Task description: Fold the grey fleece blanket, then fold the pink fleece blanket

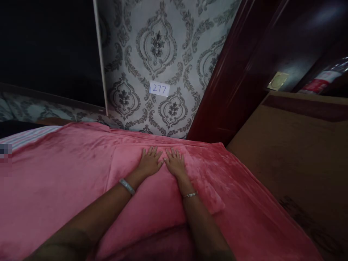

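Note:
A pink plush cloth (160, 206), folded into a rough square, lies flat on a larger pink plush blanket (67, 181). Near the far edge of the folded cloth, my left hand (150, 161) rests palm down with its fingers spread. Beside it my right hand (174, 162) is also flat on the cloth, fingers apart, the two thumbs close together. Neither hand grips anything. A wide bangle (127, 186) circles my left wrist, and a thin bracelet (190, 195) is on the right one.
Beyond the blanket stands a patterned wall (125, 54) with a paper label (159, 88) reading 277. A large dark screen (51, 50) hangs at left. On the right are a dark red door frame (217, 94), a cardboard box (293, 152) and a plastic bottle (323, 79).

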`<state>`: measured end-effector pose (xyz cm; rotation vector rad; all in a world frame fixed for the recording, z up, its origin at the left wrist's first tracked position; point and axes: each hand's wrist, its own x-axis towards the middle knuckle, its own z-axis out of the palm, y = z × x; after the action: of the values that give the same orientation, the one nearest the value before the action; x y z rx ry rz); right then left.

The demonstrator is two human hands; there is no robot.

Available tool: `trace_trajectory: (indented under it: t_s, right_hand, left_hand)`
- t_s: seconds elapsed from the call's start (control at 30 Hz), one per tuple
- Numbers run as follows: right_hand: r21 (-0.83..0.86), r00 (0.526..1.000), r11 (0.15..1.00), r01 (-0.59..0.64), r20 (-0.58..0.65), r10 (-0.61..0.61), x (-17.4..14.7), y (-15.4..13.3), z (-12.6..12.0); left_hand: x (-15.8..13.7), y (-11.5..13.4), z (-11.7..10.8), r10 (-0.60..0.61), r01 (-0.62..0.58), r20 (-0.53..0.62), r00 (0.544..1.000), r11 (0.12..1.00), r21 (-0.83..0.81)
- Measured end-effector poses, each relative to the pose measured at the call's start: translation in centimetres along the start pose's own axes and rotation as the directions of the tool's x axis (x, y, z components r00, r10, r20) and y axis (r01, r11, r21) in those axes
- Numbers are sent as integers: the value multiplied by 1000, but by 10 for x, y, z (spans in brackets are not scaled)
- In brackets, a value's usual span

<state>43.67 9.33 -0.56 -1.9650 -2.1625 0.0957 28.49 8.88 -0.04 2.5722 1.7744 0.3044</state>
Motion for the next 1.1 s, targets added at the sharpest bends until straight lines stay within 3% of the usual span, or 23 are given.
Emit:
trace_trajectory:
  t_s: [0.13,0.27,0.37,0.57,0.7,0.8,0.93,1.03,1.1]
  right_hand:
    - [3,1000,1000,9,1,-9,-3,4,16]
    - [16,1000,1000,-3,27,3,-1,6,9]
    - [27,1000,1000,-1,26,1,0,6,7]
    - [42,999,999,-3,39,2,-2,8,8]
    - [86,999,996,-14,37,11,-3,8,2]
    - [136,997,991,5,71,-14,-4,12,-11]
    - [189,991,977,96,69,-111,-21,21,-26]
    - [156,992,981,114,35,-121,-49,27,-25]
    - [109,995,989,95,23,-98,-70,29,-19]
  left_hand:
    - [-4,-6,12,-9,10,-15,1000,1000,25]
    - [3,-21,1,-65,64,25,998,997,50]
    - [1,-49,-12,-141,136,74,987,988,75]
    - [-38,-111,-29,-262,256,93,960,963,80]
    - [-61,-125,-39,-341,339,40,939,939,51]
    - [-74,-103,-50,-301,300,-4,954,952,65]
    - [-109,-34,-53,26,-23,-33,999,995,93]
    - [-148,9,-35,351,-349,-26,936,935,69]
    - [-169,20,-16,425,-423,-29,905,904,55]
